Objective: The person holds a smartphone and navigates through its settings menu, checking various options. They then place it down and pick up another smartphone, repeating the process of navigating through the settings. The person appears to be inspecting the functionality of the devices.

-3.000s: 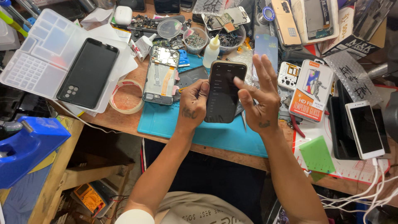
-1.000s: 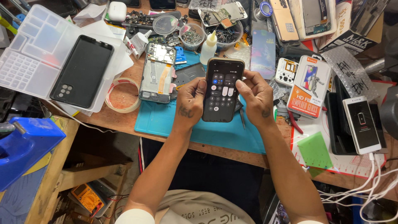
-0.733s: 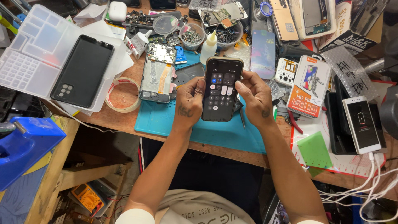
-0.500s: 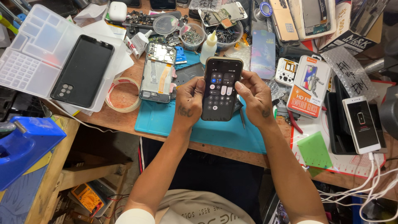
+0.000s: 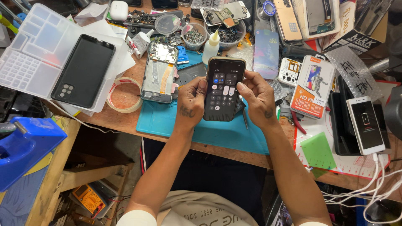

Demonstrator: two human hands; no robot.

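A dark smartphone (image 5: 223, 89) is held upright between both hands above the teal work mat (image 5: 167, 121). The left hand (image 5: 190, 102) is wrapped around its left edge, thumb on the glass; the right hand (image 5: 257, 98) grips the right edge, thumb touching the lit screen. A panel of round control buttons is displayed — so the phone appears assembled and powered, with screen checks judged under way. To the left an opened phone (image 5: 159, 71) lies with its boards exposed, seemingly unfinished. The wooden bench (image 5: 121, 119) is crowded: a clear parts tray (image 5: 29, 54) far left, a tape roll (image 5: 124, 95), a white phone (image 5: 366, 124) charging at right — the room beyond is not shown.
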